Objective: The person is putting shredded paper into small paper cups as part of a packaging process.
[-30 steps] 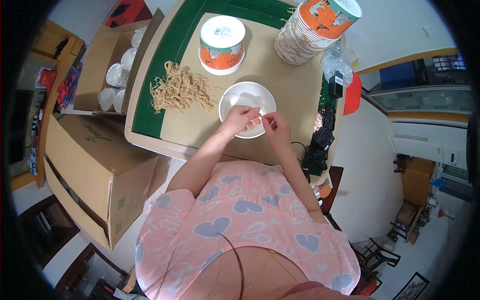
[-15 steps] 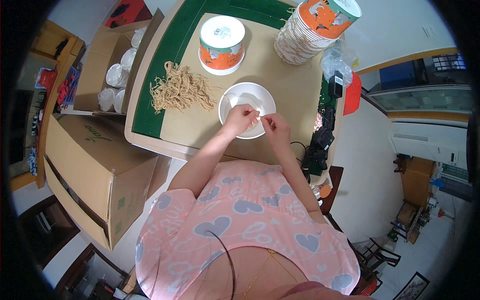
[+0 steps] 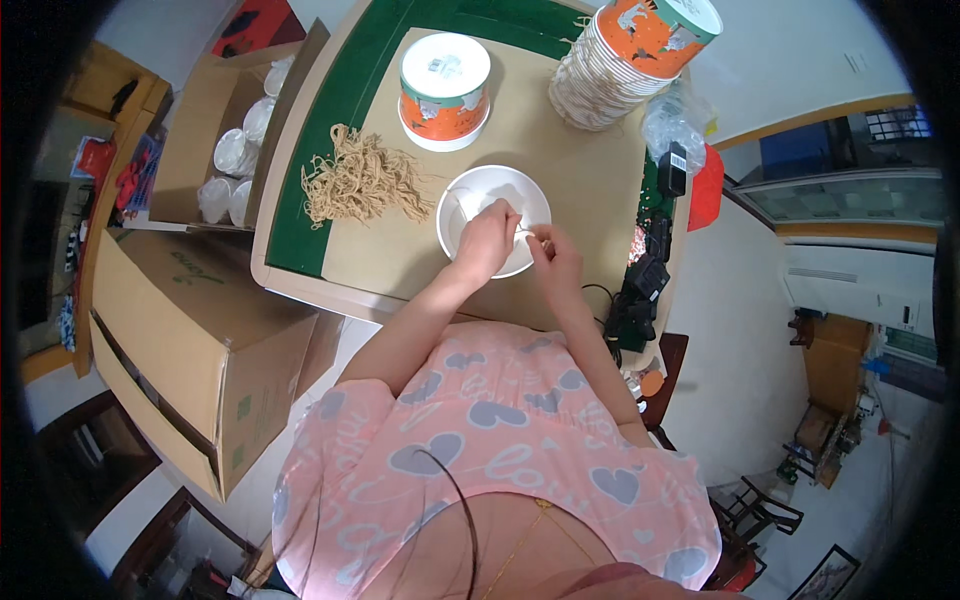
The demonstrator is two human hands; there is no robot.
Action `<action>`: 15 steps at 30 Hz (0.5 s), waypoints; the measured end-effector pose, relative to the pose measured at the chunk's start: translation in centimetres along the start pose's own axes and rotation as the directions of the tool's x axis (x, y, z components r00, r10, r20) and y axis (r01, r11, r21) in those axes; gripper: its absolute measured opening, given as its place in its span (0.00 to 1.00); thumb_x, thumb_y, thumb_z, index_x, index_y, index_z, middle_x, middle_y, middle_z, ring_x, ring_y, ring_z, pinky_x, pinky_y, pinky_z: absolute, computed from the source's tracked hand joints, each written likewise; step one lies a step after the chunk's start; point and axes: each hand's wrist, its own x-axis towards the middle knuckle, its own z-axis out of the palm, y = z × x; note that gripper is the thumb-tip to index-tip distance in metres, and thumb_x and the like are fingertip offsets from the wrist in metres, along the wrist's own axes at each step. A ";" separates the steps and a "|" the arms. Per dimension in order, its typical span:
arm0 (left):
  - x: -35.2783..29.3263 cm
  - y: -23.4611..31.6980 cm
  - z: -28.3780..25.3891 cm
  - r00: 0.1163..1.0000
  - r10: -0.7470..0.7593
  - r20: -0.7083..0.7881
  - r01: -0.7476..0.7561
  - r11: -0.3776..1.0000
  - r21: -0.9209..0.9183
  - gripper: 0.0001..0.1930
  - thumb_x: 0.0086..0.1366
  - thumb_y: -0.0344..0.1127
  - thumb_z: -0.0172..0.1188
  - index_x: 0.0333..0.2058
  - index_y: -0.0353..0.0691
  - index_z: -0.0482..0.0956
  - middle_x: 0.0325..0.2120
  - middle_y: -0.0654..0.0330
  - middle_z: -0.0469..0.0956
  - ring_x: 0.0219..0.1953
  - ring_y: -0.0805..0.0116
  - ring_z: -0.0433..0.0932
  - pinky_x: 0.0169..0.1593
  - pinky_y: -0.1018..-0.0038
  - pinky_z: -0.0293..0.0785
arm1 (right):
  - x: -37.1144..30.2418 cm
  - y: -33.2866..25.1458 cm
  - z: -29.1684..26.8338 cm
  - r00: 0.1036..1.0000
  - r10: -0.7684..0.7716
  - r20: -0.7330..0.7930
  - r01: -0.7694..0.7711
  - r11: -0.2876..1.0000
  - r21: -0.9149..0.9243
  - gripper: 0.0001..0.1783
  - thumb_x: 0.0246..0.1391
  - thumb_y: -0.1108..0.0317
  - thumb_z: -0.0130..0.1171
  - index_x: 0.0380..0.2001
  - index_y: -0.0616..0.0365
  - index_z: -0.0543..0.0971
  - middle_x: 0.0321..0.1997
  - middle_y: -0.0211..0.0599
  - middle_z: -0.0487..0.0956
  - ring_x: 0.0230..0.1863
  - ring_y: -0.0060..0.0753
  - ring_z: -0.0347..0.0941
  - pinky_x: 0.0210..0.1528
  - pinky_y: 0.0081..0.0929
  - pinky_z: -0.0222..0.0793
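A white round paper tub [image 3: 446,228] stands open in front of me, its inside facing up. A thin pale cord [image 3: 459,204] shows against its inner left wall. My left hand [image 3: 486,241] is over the tub with its fingers closed on a short piece of the cord near the right side. My right hand [image 3: 556,262] pinches at the same spot, by the tub's right rim. The fingers hide most of what they grip. Left of the tub lies a loose heap of tan cords [image 3: 362,180].
Behind the tub, an orange and green printed tub [image 3: 440,115] stands upside down. A tall stack of nested tubs [image 3: 600,75] leans at the back right. Black power adapters [image 3: 640,290] line the table's right edge. Cardboard boxes [image 3: 200,330] stand at the left, one holding wrapped white goods.
My left hand has turned and shifted slightly, its knuckles now higher over the tub. My right hand stays nearly in place, still pinching. The tub has hardly moved.
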 end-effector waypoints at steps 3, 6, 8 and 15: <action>0.2 1.2 -0.6 0.998 -0.031 0.063 0.035 0.997 -0.062 0.09 0.62 0.35 0.53 0.31 0.34 0.71 0.25 0.45 0.76 0.30 0.47 0.76 0.32 0.59 0.71 | 0.1 -0.3 -0.3 0.998 0.066 -0.004 -0.066 0.997 0.039 0.05 0.49 0.70 0.60 0.30 0.59 0.76 0.26 0.34 0.76 0.19 0.24 0.66 0.23 0.22 0.63; 0.1 2.3 -1.5 0.992 -0.041 0.119 0.068 0.971 -0.231 0.10 0.63 0.36 0.54 0.30 0.33 0.73 0.19 0.51 0.75 0.23 0.58 0.75 0.30 0.67 0.69 | 0.1 -0.4 -0.6 0.997 0.065 -0.042 -0.064 0.998 0.027 0.05 0.49 0.70 0.61 0.30 0.57 0.77 0.27 0.32 0.76 0.19 0.23 0.66 0.23 0.22 0.63; 0.2 2.9 -2.8 0.935 -0.087 0.345 0.123 0.989 -0.085 0.13 0.63 0.40 0.53 0.32 0.32 0.75 0.23 0.47 0.77 0.28 0.49 0.78 0.33 0.62 0.72 | 0.2 -0.6 -1.1 0.994 0.092 -0.064 -0.091 0.996 0.022 0.05 0.49 0.70 0.60 0.30 0.56 0.77 0.27 0.32 0.75 0.19 0.23 0.66 0.23 0.22 0.64; -0.1 5.3 -4.3 0.872 -0.038 0.489 0.200 0.938 -0.283 0.16 0.64 0.39 0.50 0.25 0.32 0.76 0.16 0.56 0.75 0.20 0.67 0.74 0.27 0.71 0.68 | -0.7 -1.0 -2.6 0.957 -0.258 -0.131 0.258 0.966 -0.019 0.07 0.45 0.76 0.61 0.30 0.57 0.77 0.32 0.37 0.74 0.25 0.29 0.71 0.26 0.24 0.67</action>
